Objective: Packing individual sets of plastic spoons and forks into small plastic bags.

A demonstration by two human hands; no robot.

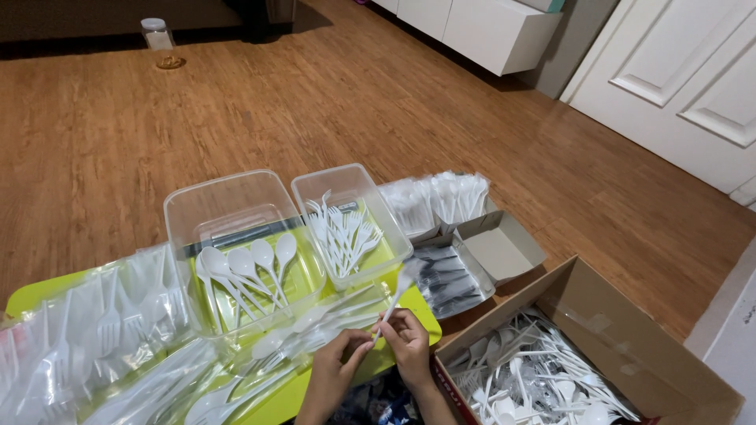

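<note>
Both forearms rise from the bottom edge of the view, wrists bent so the hands meet low in the middle. The left hand is curled, thumb and fingertips pinched at the lower end of a white plastic utensil. The right hand closes around the same handle just beside it, its fingers folded over — the two hands touch. The utensil slants up toward 1 o'clock from the hands, its head blurred against the table, so spoon or fork I cannot tell.

At 11 o'clock from the hands stands a large clear tub holding about five white spoons, bowls up. Just beside it, at 12 o'clock, a smaller clear tub holds a bundle of white forks, too many and too crossed to count. Both tubs stand on a lime-green table.

At 9 o'clock, clear bags of cutlery cover the table's left part; more wrapped pieces lie between the tubs and the hands. At 1 o'clock, one small open carton lies beside packs of wrapped cutlery. At 3 o'clock, one large cardboard box sits on the wooden floor, heaped with loose white utensils — too many to count.
</note>
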